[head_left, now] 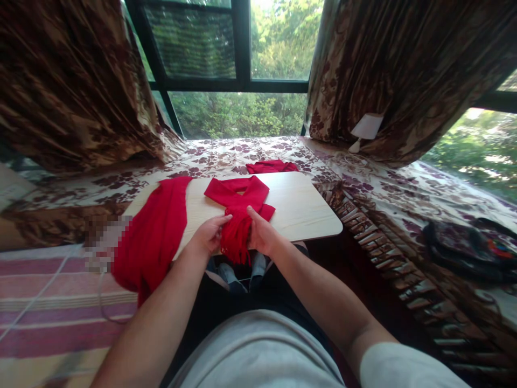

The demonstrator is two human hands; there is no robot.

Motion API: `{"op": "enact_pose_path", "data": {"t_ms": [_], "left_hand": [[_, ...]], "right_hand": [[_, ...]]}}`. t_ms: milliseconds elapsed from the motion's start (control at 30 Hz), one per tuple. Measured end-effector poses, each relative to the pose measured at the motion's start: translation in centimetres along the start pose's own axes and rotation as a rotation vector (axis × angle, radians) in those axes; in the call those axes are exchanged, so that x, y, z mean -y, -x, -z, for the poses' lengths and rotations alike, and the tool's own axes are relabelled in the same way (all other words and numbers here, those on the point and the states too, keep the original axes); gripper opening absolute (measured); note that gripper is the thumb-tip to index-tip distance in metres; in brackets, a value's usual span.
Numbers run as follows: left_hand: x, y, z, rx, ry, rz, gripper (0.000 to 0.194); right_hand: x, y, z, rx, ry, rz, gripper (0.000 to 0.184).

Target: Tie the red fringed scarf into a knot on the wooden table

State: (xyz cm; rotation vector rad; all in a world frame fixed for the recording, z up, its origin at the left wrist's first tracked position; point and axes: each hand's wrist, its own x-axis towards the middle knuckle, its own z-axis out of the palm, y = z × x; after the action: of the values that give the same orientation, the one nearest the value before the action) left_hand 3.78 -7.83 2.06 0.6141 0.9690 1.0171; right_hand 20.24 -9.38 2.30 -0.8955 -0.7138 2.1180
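A red scarf (238, 207) lies partly folded on a small light wooden table (299, 207), its fringed end hanging over the near edge. My left hand (210, 234) grips the fringe from the left with fingers closed. My right hand (262, 234) pinches the same bunch from the right. A second red scarf (155, 237) drapes over the table's left end and down its side. A third red cloth (271, 166) lies bunched just beyond the table's far edge.
The table stands on a floral brown bedspread (226, 153) under a window with patterned curtains (72, 81). A small white lamp (365, 129) stands far right. A dark bag (468, 248) lies right. A striped pink blanket (48, 302) and a white cable are left.
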Motion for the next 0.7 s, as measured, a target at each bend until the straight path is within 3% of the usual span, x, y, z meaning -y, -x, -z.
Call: {"op": "enact_pose_path", "data": {"t_ms": [200,333,500,600,700], "left_hand": [[-0.5,0.5,-0.7,0.109,-0.266,-0.188,0.036],[-1.5,-0.2,-0.8,0.116,-0.564,-0.328,0.049],[-3.1,-2.7,-0.9,-0.133,-0.704,-0.480,0.035],[-3.5,-4.6,-1.5,-0.097,-0.858,-0.636,0.020],[-3.2,-6.4,-2.5,-0.009,-1.063,-0.708,0.020]], "right_hand": [[-0.2,-2.2,-2.0,-0.009,-0.151,0.062,0.016],[0.8,-2.9,-1.7,-0.030,-0.101,0.124,0.009],[5.4,-2.6,0.3,-0.026,-0.012,0.244,0.021],[8.6,-3.0,2.6,-0.121,0.068,0.339,0.025],[10.3,-4.0,5.2,-0.176,0.070,0.369,0.025]]}}
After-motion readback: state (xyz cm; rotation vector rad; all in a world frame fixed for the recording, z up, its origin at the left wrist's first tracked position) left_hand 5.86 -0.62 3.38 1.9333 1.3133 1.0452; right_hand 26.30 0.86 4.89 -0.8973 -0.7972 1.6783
